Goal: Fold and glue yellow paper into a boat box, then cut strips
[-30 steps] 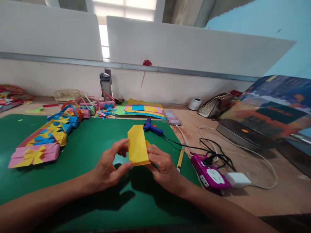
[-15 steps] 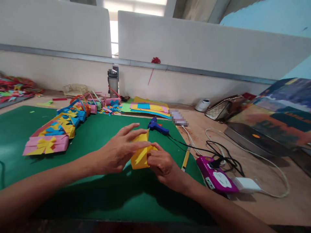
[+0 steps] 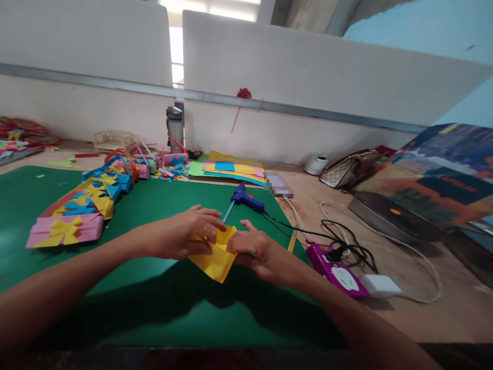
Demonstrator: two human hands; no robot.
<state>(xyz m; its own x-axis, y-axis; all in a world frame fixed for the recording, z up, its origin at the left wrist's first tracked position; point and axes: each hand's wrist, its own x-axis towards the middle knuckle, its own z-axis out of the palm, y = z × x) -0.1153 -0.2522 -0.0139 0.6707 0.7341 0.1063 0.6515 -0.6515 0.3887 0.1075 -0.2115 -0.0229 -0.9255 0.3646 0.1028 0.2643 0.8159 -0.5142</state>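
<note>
A folded yellow paper box [image 3: 214, 263] is held between both hands above the green cutting mat [image 3: 162, 318], its open side facing up and tilted. My left hand [image 3: 188, 234] grips the box's left wall, thumb and fingers on either side of the paper. On the right wall my right hand [image 3: 259, 250] pinches the edge, with one finger raised. Just beyond the hands lies a blue hot glue gun [image 3: 248, 199] with a pale blue glue stick [image 3: 228, 211] jutting from it.
Finished paper baskets with bows [image 3: 65, 231] line the mat's left side. Coloured paper sheets [image 3: 227, 167] and a grey bottle [image 3: 175, 128] stand at the back. To the right are a yellow cutter [image 3: 292, 241], a purple power strip [image 3: 335, 272], tangled cables and a bag [image 3: 344, 169].
The yellow box has tipped so its open inside shows. My left hand has moved from open fingers beside it to gripping its wall. The glue stick is now uncovered.
</note>
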